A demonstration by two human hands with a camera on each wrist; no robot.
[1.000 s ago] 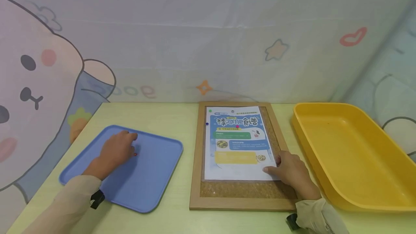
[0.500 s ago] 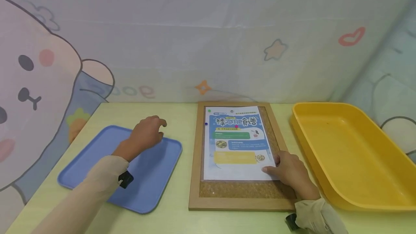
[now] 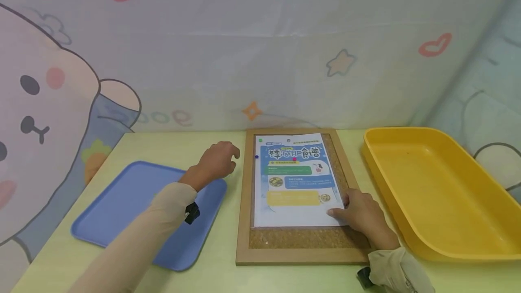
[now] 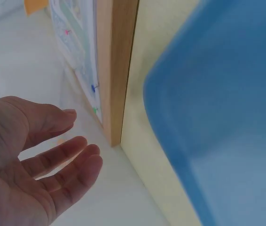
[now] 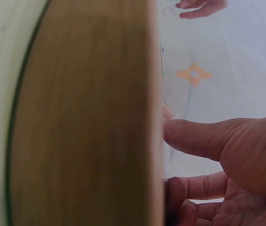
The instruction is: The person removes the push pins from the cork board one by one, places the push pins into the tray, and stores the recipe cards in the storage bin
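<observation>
My left hand (image 3: 220, 159) hovers between the blue tray (image 3: 126, 202) and the corkboard (image 3: 305, 239), fingers loosely bent. In the left wrist view a gap shows between thumb (image 4: 50, 120) and fingers, and nothing is seen held there. A printed poster (image 3: 301, 217) lies on the corkboard, with a pink push pin (image 3: 295, 159) near its title, and a blue pin (image 3: 257, 157) and a green pin (image 3: 260, 140) along its left edge. My right hand (image 3: 364, 216) rests on the board's right side, thumb over the poster's lower right corner. The wooden frame (image 5: 86, 117) partly hides its fingertips.
A deep yellow bin (image 3: 447, 193) stands close to the board's right side. Behind the table (image 3: 217, 234) hangs a printed cloth backdrop (image 3: 228, 67). My left sleeve (image 3: 142, 234) crosses over the tray.
My left hand has moved right from over the tray toward the corkboard. A small red thing visible by its fingers a second ago is out of sight. The right hand stays put.
</observation>
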